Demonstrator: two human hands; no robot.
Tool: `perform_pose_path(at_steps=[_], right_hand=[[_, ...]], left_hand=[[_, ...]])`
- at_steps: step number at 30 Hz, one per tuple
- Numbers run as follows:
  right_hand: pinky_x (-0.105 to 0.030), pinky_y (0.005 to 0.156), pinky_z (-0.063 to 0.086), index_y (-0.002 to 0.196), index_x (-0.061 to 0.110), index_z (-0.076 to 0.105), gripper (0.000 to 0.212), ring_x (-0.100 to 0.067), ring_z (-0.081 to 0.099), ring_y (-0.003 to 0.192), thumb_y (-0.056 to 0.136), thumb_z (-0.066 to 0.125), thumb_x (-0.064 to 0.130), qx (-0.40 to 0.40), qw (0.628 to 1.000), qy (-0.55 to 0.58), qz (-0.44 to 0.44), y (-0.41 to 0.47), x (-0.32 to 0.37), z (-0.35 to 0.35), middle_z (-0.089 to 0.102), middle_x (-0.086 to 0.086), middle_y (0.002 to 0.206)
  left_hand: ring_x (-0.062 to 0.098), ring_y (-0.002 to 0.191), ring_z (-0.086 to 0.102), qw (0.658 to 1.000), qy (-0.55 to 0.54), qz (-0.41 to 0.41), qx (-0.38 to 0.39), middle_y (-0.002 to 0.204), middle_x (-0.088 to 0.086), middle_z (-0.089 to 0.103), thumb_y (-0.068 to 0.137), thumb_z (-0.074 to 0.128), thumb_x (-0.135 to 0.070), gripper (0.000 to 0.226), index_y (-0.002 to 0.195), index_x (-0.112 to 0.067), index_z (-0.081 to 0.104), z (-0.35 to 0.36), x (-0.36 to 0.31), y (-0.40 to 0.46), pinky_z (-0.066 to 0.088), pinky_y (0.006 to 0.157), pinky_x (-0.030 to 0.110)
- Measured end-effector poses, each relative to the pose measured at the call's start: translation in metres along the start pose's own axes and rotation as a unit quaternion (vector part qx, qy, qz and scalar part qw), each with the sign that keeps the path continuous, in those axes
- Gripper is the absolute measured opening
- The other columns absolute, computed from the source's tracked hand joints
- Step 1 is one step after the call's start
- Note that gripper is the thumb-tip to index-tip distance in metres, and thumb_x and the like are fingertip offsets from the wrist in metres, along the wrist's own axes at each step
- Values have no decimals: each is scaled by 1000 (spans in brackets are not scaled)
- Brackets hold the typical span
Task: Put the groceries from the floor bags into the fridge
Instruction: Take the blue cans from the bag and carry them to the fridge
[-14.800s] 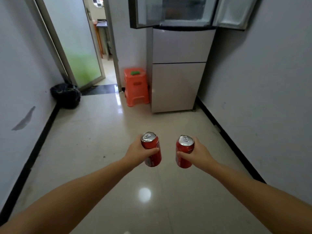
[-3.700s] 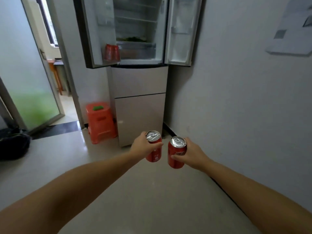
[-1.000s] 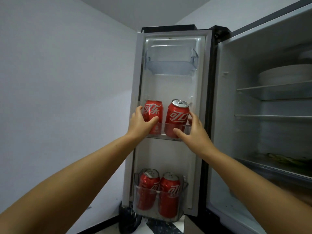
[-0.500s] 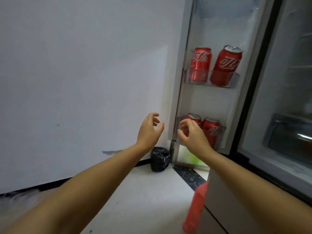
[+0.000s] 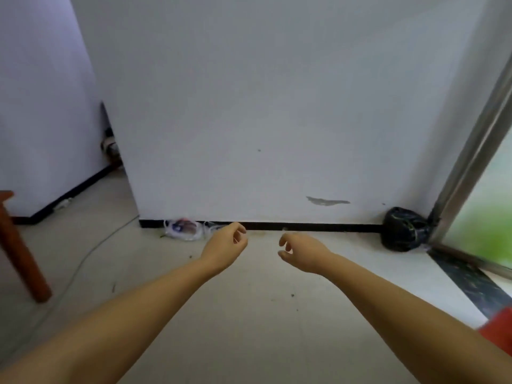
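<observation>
Groceries bag: a clear plastic bag lying on the floor at the foot of the white wall, touching the black skirting; blurred red and blue shapes show through it, and what they are cannot be told. It sits left of centre, just beyond the left hand and apart from it.
Wooden leg: a reddish-brown leg at the far left edge, standing tilted on the floor; what it carries is cut off by the frame.
Cable: a thin pale cord running over the floor tiles from the wall corner toward the lower left.
Floor: pale glossy tiles with a few dark specks.
Left hand: held out in the air above the floor, its grip slack, fingers loosely curled with nothing in them; the fingertips lie near the clear bag in the view but do not touch it.
Right hand: held out beside the left, a gap between the two; its grip is likewise slack and empty, fingers hanging half-curled.
Wall: white, with a grey scuff low on its right part, above the skirting.
Black bag: a dark knotted plastic bag on the floor in the corner where the wall meets the metal door frame.
Red object: a red-orange corner at the lower right edge, partly hidden by the right forearm.
</observation>
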State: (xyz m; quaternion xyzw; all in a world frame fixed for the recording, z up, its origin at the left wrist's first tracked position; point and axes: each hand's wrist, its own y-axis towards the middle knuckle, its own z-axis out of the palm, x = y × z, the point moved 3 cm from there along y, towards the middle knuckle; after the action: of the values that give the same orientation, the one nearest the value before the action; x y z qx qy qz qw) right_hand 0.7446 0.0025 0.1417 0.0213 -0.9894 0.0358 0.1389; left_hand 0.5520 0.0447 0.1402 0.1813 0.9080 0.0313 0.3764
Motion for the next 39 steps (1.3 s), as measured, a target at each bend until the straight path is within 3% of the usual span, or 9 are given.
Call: perform_pose_path(at_steps=[9, 14, 23, 31, 36, 39], right_hand=[[-34, 91, 45, 127, 15, 49, 39, -26, 56, 112, 95, 49, 37, 109, 988, -36, -98, 136, 123, 80, 59, -7, 124], [-33, 92, 43, 128, 13, 49, 39, -27, 55, 114, 95, 50, 34, 135, 983, -29, -118, 238, 162, 98, 61, -8, 124], [-34, 90, 48, 123, 14, 52, 35, -27, 61, 105, 94, 50, 33, 185, 971, -48, -146, 428, 219, 99, 63, -11, 120], [-30, 93, 41, 127, 13, 53, 35, -26, 54, 116, 96, 48, 31, 208, 960, -76, -171, 582, 295, 141, 59, -10, 127], [-32, 91, 44, 117, 3, 61, 31, -30, 57, 112, 95, 46, 20, 191, 973, -41, -126, 689, 348, 140, 62, -16, 123], [-32, 92, 43, 120, 3, 59, 32, -29, 56, 115, 97, 44, 20, 176, 978, -25, -110, 749, 378, 134, 60, -15, 126]], left_hand=[[16, 73, 55, 989, 15, -147, -19, 79, -1, 58, 91, 51, -20, 20, 108, -13, 58, -71, 161, 0, 44, 66, 28], [8, 67, 49, 983, 19, -182, 0, 73, -7, 51, 91, 51, -18, 26, 117, -13, 53, -103, 232, 60, 39, 59, 21], [10, 69, 48, 970, -1, -239, -43, 74, -9, 48, 91, 53, -18, 26, 116, -11, 56, -163, 343, 184, 38, 61, 22], [13, 76, 52, 969, 6, -247, -27, 74, -8, 53, 91, 52, -17, 22, 111, -11, 59, -210, 473, 299, 39, 63, 20], [3, 57, 44, 976, 23, -218, -3, 64, -9, 49, 91, 49, -14, 15, 102, -17, 58, -260, 547, 391, 33, 50, 9], [6, 56, 43, 979, 33, -199, 25, 64, -9, 48, 91, 48, -14, 15, 101, -17, 58, -293, 584, 459, 35, 54, 20]])
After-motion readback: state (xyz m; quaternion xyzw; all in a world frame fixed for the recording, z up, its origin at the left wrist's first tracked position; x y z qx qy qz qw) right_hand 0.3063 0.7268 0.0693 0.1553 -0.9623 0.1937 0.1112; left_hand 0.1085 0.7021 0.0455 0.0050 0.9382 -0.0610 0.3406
